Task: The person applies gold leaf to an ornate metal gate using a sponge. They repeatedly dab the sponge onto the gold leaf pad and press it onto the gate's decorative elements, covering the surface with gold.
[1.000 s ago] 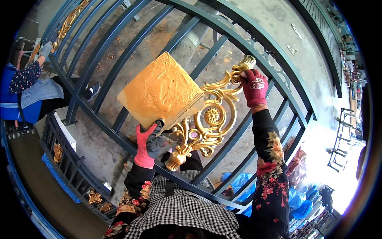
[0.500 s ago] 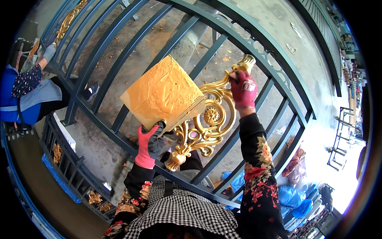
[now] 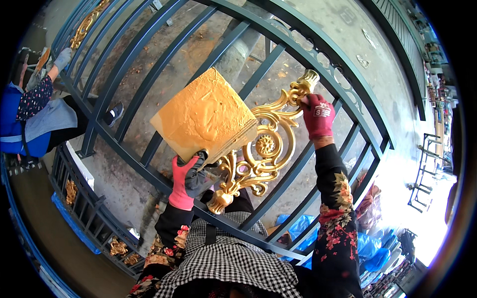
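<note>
My left hand [image 3: 188, 180], in a pink glove with dark grey fingers, grips the lower corner of a square board [image 3: 203, 116] smeared with thick gold paint. The board tilts over the bars, left of a gold scrollwork ornament [image 3: 267, 145] with a flower at its middle. This ornament is set between the bars of a dark green metal railing [image 3: 271, 64]. My right hand [image 3: 318, 116], in a dark red glove, is closed, fingertips at the ornament's right edge just below its flared top. Whatever those fingers pinch is hidden.
At the far left a co-worker's gloved hand [image 3: 63, 58] is beside another gold ornament [image 3: 88, 25] on the railing. A second dark panel [image 3: 94, 218] with gold pieces stands at lower left. Blue plastic wrapping [image 3: 365, 246] lies at lower right, and a green railing [image 3: 400, 54] is at upper right.
My right hand has moved right and slightly down, to the right edge of the ornament. My left hand and the board stay in place. The co-worker's hand has shifted slightly up.
</note>
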The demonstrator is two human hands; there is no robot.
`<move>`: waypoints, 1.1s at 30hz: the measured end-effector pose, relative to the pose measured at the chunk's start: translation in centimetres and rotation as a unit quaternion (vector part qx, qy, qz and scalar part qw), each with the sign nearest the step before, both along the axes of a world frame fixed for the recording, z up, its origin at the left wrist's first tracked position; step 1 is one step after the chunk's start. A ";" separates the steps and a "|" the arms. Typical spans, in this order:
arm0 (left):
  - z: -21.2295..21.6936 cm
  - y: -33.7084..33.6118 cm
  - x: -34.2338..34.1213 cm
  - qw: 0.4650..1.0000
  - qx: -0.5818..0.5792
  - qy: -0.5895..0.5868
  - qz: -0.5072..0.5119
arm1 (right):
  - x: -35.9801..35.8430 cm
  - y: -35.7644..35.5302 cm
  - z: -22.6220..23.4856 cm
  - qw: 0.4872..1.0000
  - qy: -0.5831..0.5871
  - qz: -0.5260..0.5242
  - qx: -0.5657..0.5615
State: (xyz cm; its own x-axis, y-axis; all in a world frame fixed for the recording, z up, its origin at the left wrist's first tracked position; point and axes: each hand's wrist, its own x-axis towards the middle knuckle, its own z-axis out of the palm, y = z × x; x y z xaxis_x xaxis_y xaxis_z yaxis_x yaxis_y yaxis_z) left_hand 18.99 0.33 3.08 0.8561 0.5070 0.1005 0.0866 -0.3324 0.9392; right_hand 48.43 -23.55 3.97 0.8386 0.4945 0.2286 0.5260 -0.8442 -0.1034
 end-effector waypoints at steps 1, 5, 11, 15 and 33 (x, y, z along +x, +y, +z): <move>-0.1 0.0 0.0 0.998 -0.064 0.000 0.012 | -0.9 0.2 -0.1 1.000 0.011 0.000 0.008; -0.7 0.3 -0.4 0.977 -0.208 -0.001 0.041 | -3.7 0.8 -0.2 0.998 0.056 0.021 0.025; 1.0 0.2 0.2 0.959 -0.274 -0.002 0.077 | 0.3 -1.9 -0.6 0.999 -0.001 -0.054 0.004; -0.3 0.4 -0.6 0.997 -0.061 0.004 0.045 | -4.7 -2.2 -1.1 0.996 0.069 -0.014 0.060; -0.6 -0.6 0.2 0.971 -0.236 0.022 0.042 | -4.2 -1.3 -0.4 0.983 0.123 -0.102 0.087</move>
